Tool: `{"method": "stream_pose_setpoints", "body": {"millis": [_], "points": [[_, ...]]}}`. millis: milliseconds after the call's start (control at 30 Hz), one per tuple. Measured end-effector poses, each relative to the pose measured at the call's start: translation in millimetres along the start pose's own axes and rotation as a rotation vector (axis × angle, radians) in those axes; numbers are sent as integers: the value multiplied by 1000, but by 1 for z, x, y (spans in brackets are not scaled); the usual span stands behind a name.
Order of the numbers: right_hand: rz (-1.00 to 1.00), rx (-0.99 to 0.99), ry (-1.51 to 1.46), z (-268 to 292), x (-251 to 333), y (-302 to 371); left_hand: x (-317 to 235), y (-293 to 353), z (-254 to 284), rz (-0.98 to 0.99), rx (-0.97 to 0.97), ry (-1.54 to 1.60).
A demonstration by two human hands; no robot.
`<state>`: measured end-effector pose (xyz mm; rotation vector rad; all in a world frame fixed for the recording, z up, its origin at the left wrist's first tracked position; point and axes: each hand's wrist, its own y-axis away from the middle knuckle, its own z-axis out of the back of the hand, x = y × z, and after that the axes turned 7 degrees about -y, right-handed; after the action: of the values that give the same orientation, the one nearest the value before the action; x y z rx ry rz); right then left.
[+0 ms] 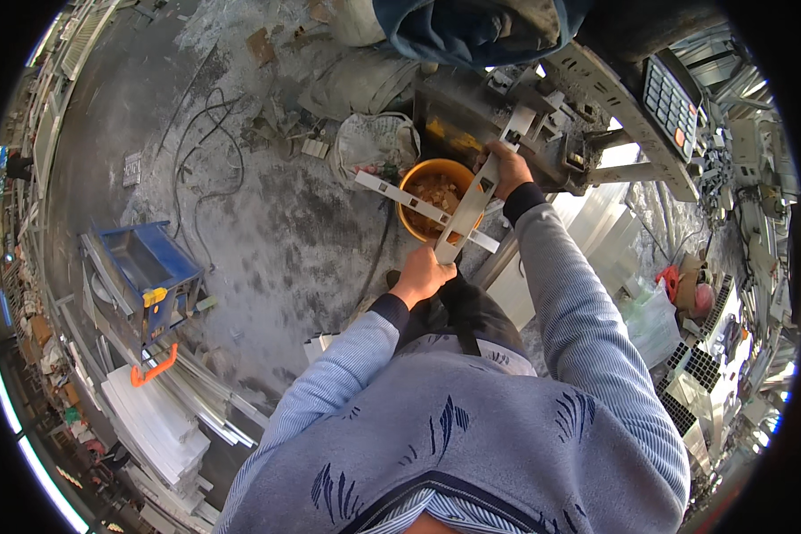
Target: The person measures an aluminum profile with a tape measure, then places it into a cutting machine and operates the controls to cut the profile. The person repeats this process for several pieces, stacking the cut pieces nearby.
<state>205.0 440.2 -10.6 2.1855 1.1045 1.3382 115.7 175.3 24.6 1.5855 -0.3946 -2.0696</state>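
My left hand (423, 278) is closed round the near end of a silver metal bar (465, 214) with cut-out slots. My right hand (510, 171) grips the same bar near its far end, beside a dark metal machine (552, 151). The bar slants away and to the right over an orange bucket (404, 212) of small scrap pieces. Below it, a second slotted bar (402, 194) lies across the bucket, crossing the held one.
A white sack (374, 147) stands beyond the bucket. At the far right is a keypad panel (669, 105). On the left stand a blue machine (147, 271) and an orange handle (156, 365), near stacked metal profiles (156, 418). A cable (187, 160) loops over the dusty floor.
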Motion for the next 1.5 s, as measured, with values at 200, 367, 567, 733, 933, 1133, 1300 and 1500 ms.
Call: {"method": "stream_pose_setpoints", "body": {"millis": [200, 367, 567, 733, 933, 1133, 1300, 1500], "points": [[116, -61, -20, -2, -12, -2, 0, 0, 12, -18, 85, 8], [-26, -6, 12, 1, 1, 6, -6, 2, 0, 120, 36, -64], [-48, -59, -51, -13, 7, 11, 5, 1, 15, 129, 122, -12], [88, -92, -49, -9, -5, 13, 14, 13, -1, -66, 3, -9], [15, -65, 6, -5, -2, 13, -6, 4, -3, 6, -76, -144], [167, -12, -70, -15, -6, 15, -20, -1, 37, 228, 262, 90], [65, -9, -27, -12, 0, 17, -34, 2, 27, 115, 184, -113], [51, -55, 26, -6, 0, 11, -11, -3, 24, 121, 276, 246]]}}
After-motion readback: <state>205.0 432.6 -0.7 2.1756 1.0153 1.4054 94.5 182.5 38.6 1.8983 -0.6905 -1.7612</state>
